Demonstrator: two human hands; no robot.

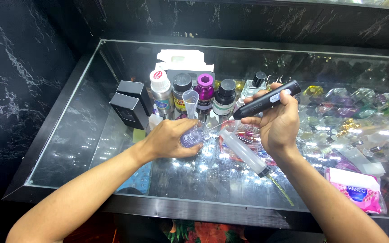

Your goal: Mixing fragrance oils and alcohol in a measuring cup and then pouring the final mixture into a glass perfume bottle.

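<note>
My left hand (173, 138) wraps around a small clear measuring cup (195, 133) that rests on the glass counter (82, 135). My right hand (275, 121) holds a black cylindrical hand-held device (266, 100), tilted with its tip pointing down-left toward the cup. A large clear syringe (245, 153) lies on the counter under my right hand, over a red-printed plastic packet (237, 135).
Behind the cup stands a row of bottles: a silver one with a white cap (161, 92), a black-capped one (182, 90), a purple one (204, 92), another black-capped one (224, 96), plus a clear funnel-shaped cup (191, 102). Two black boxes (130, 104) sit left. A pink tissue pack (356, 191) lies right.
</note>
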